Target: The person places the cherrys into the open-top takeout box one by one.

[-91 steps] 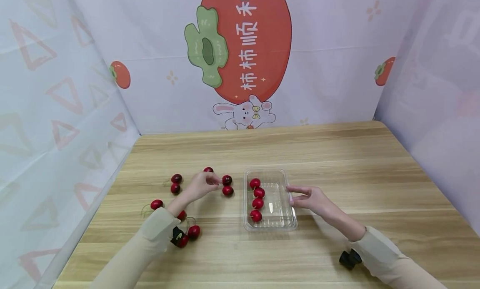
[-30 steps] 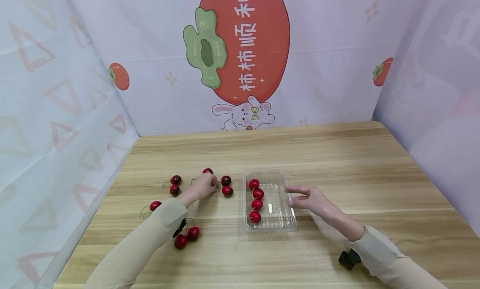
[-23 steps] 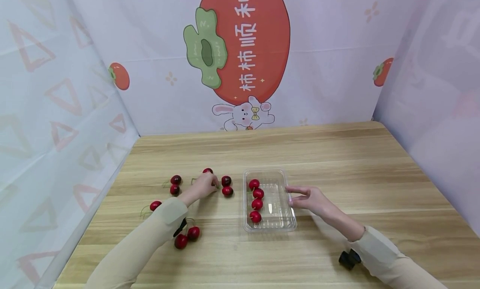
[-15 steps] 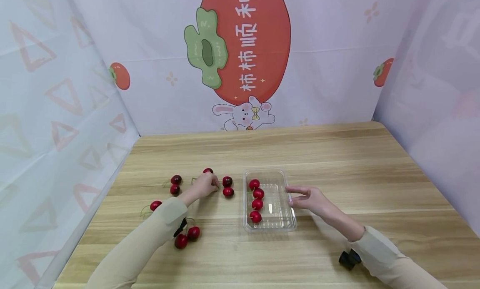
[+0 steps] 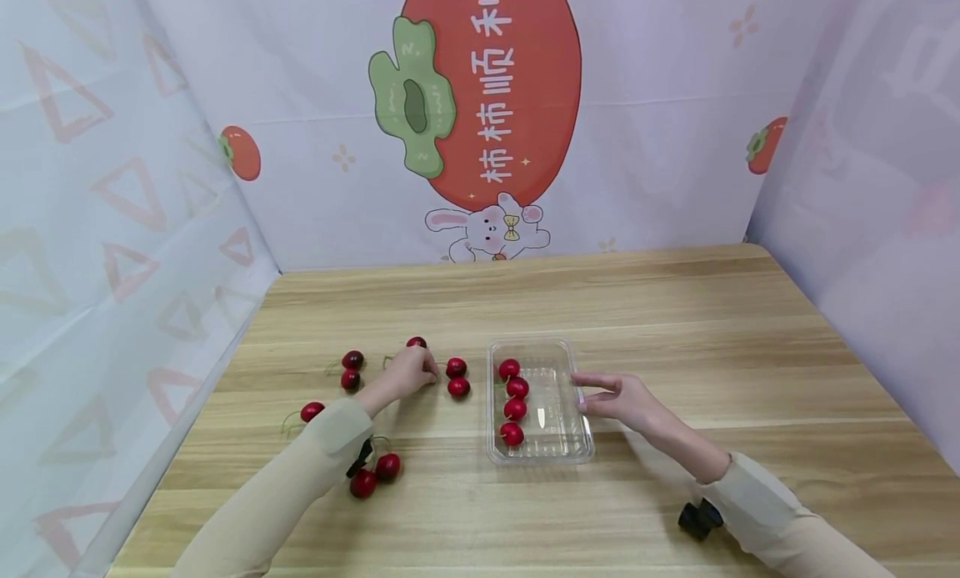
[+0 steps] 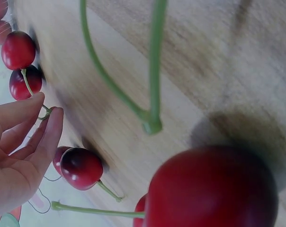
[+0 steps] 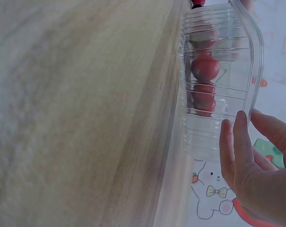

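My left hand (image 5: 408,373) pinches the green stem (image 6: 47,111) of a pair of cherries between thumb and fingertips. The pair's darker cherry (image 5: 456,368) and redder cherry (image 5: 459,387) lie on the table just right of those fingers. To their right stands a clear plastic container (image 5: 551,457), with several red cherries (image 5: 515,409) in a column along its left side. My right hand (image 5: 618,399) holds the container's right rim, thumb and fingertips on either side of it in the right wrist view.
Behind the left hand lies another cherry (image 5: 416,343), partly hidden. More stemmed cherries are at left, including a dark pair (image 5: 352,360), a single one (image 5: 312,410) and a pair (image 5: 387,467) near the left sleeve. A printed cloth (image 5: 660,144) hangs behind the table (image 5: 637,311).
The left hand has drawn back slightly from the cherry pair and holds its stem. The pair has just shifted a little right and nearer. The right hand and container have stayed put.
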{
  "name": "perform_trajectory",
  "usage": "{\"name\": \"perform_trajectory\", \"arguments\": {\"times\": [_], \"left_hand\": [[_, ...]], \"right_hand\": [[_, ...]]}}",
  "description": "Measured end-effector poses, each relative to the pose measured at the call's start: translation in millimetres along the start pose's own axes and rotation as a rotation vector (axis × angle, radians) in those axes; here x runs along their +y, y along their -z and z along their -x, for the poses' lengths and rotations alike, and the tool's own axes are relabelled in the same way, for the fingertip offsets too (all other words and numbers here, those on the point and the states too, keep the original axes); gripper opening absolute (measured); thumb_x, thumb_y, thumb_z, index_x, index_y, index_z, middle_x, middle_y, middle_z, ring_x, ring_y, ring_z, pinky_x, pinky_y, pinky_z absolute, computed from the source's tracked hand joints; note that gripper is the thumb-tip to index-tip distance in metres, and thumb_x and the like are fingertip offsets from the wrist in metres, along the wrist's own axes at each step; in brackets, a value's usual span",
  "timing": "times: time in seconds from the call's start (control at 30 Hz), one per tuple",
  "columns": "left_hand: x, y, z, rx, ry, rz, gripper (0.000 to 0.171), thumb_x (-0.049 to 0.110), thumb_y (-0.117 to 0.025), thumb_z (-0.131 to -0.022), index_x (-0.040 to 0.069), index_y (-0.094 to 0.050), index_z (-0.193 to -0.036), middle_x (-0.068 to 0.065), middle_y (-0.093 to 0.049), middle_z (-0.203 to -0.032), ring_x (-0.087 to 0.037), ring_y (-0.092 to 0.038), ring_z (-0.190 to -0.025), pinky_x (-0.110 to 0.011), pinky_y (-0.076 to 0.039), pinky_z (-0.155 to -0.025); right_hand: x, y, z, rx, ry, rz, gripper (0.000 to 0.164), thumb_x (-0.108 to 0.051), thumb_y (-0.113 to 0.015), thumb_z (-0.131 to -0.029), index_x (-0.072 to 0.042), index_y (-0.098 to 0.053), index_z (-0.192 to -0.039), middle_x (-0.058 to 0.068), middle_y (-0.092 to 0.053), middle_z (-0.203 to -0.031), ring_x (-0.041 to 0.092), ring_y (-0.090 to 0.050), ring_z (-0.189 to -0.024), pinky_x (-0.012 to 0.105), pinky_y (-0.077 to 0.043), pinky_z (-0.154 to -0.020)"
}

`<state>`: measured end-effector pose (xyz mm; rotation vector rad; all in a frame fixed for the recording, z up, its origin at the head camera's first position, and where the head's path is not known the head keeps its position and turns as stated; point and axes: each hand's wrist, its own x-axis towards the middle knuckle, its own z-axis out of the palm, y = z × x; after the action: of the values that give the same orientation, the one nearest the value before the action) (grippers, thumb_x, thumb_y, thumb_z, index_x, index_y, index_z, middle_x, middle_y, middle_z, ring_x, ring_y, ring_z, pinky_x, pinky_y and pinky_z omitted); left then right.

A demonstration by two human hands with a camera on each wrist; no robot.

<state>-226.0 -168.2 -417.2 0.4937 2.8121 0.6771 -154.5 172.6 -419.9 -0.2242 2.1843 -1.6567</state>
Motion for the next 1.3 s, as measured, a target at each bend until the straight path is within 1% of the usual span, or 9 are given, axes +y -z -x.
{"name": "perform_trajectory", "arguments": {"times": [0.23, 0.43, 0.53, 0.63, 0.73, 0.83, 0.93, 1.13, 1.3], "left_hand": [[1.9, 2.6, 2.7, 0.022, -0.031, 0.001, 0.003, -0.001, -0.065, -0.076, -0.002, -0.066, -0.078, -0.008, -0.064, -0.078, -0.018, -0.059, -0.075, -0.031, -0.050, -0.070], [7.9, 6.0, 5.7, 0.042, -0.063, 0.034, 0.007, -0.005, -0.062, -0.076, 0.000, -0.068, -0.077, -0.008, -0.065, -0.079, -0.019, -0.060, -0.076, -0.032, -0.050, -0.070], [11.5, 10.3, 7.8, 0.056, -0.085, 0.053, 0.006, -0.005, -0.062, -0.076, -0.002, -0.067, -0.077, -0.008, -0.065, -0.077, -0.017, -0.060, -0.073, -0.029, -0.050, -0.067], [14.2, 14.9, 10.6, 0.070, -0.095, 0.087, 0.004, -0.004, -0.062, -0.077, -0.004, -0.066, -0.077, -0.008, -0.064, -0.075, -0.015, -0.059, -0.065, -0.024, -0.049, -0.060], [17.2, 19.6, 13.2, 0.072, -0.096, 0.128, 0.004, -0.004, -0.061, -0.078, -0.005, -0.065, -0.078, -0.010, -0.063, -0.073, -0.014, -0.057, -0.059, -0.022, -0.048, -0.054], [20.9, 24.3, 15.3, 0.076, -0.091, 0.165, 0.004, -0.004, -0.060, -0.079, -0.006, -0.064, -0.080, -0.011, -0.063, -0.073, -0.014, -0.057, -0.059, -0.021, -0.047, -0.052], [24.3, 28.6, 16.7, 0.090, -0.105, 0.192, 0.006, -0.003, -0.060, -0.080, -0.006, -0.064, -0.082, -0.013, -0.063, -0.074, -0.017, -0.058, -0.060, -0.021, -0.047, -0.052], [29.4, 32.1, 17.5, 0.123, -0.154, 0.193, 0.005, -0.001, -0.060, -0.080, -0.005, -0.064, -0.081, -0.010, -0.064, -0.074, -0.015, -0.058, -0.060, -0.020, -0.047, -0.053], [34.8, 34.0, 18.6, 0.114, -0.163, 0.196, 0.006, -0.001, -0.060, -0.080, -0.005, -0.064, -0.082, -0.011, -0.063, -0.075, -0.015, -0.058, -0.061, -0.020, -0.048, -0.054]], "right_hand": [[0, 0, 0, 0.000, -0.001, 0.001, 0.052, -0.013, -0.063, -0.081, 0.005, -0.044, -0.126, 0.022, -0.053, -0.118, 0.024, -0.060, -0.097, 0.041, -0.041, -0.091], [1, -1, 0, 0.002, -0.002, -0.007, 0.051, -0.012, -0.063, -0.081, 0.006, -0.044, -0.125, 0.022, -0.055, -0.114, 0.024, -0.060, -0.095, 0.040, -0.042, -0.090], [1, -1, 0, 0.003, -0.004, -0.008, 0.051, -0.012, -0.063, -0.081, 0.006, -0.044, -0.125, 0.022, -0.056, -0.113, 0.023, -0.060, -0.095, 0.040, -0.042, -0.090], [1, -1, 0, 0.002, -0.001, -0.006, 0.051, -0.012, -0.063, -0.081, 0.006, -0.044, -0.125, 0.022, -0.056, -0.113, 0.023, -0.060, -0.095, 0.040, -0.042, -0.090], [2, -1, 0, 0.000, 0.005, -0.004, 0.052, -0.013, -0.063, -0.081, 0.006, -0.044, -0.125, 0.022, -0.055, -0.115, 0.023, -0.060, -0.096, 0.040, -0.042, -0.089], [2, -1, 0, -0.001, 0.008, -0.004, 0.052, -0.013, -0.064, -0.081, 0.006, -0.044, -0.125, 0.023, -0.053, -0.117, 0.024, -0.060, -0.096, 0.040, -0.042, -0.090], [1, 0, 0, 0.000, 0.007, 0.000, 0.052, -0.013, -0.064, -0.081, 0.005, -0.044, -0.125, 0.022, -0.052, -0.119, 0.024, -0.060, -0.097, 0.041, -0.041, -0.090], [-1, 0, 1, -0.006, 0.006, 0.012, 0.053, -0.015, -0.063, -0.081, 0.004, -0.044, -0.126, 0.022, -0.052, -0.119, 0.024, -0.059, -0.097, 0.043, -0.039, -0.092], [-2, 0, 2, -0.009, 0.006, 0.008, 0.053, -0.015, -0.063, -0.081, 0.004, -0.043, -0.127, 0.022, -0.051, -0.119, 0.024, -0.059, -0.098, 0.043, -0.039, -0.093]]}}
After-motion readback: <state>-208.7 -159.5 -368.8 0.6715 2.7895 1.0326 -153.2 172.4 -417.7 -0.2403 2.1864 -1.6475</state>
